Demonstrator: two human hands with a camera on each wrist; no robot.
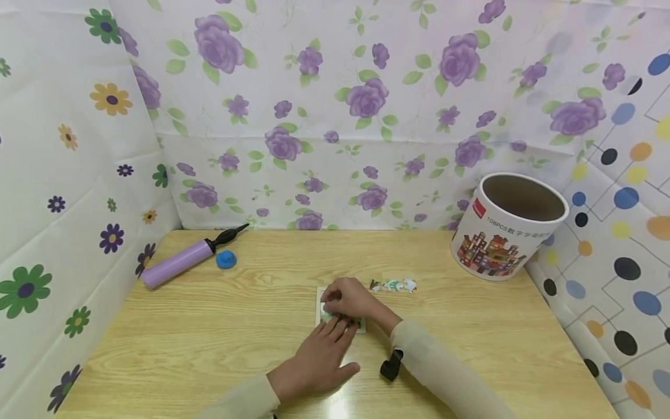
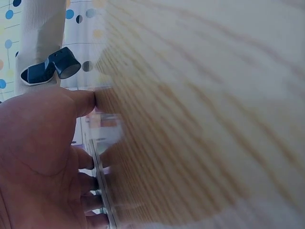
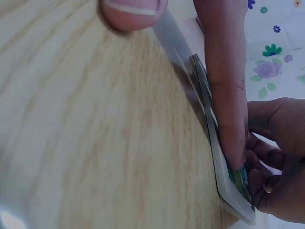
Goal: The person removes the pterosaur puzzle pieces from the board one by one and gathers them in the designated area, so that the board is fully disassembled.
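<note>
At the left of the tabletop (image 1: 235, 343), a purple pump (image 1: 180, 263) lies beside a blue toy duck (image 1: 226, 260); near the middle, the left hand (image 1: 320, 358) rests straight fingers on a puzzle board (image 1: 319, 308), where the right hand (image 1: 352, 298) curls its fingers, whether round anything cannot be told; rightward lie loose puzzle pieces (image 1: 393, 286), then a white bucket (image 1: 489, 233).

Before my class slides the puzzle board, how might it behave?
The board is probably stiff: its edge looks straight in the right wrist view. It may slide easily, since the table looks glossy. Thin and flat, it seems unlikely to roll or tip.
</note>
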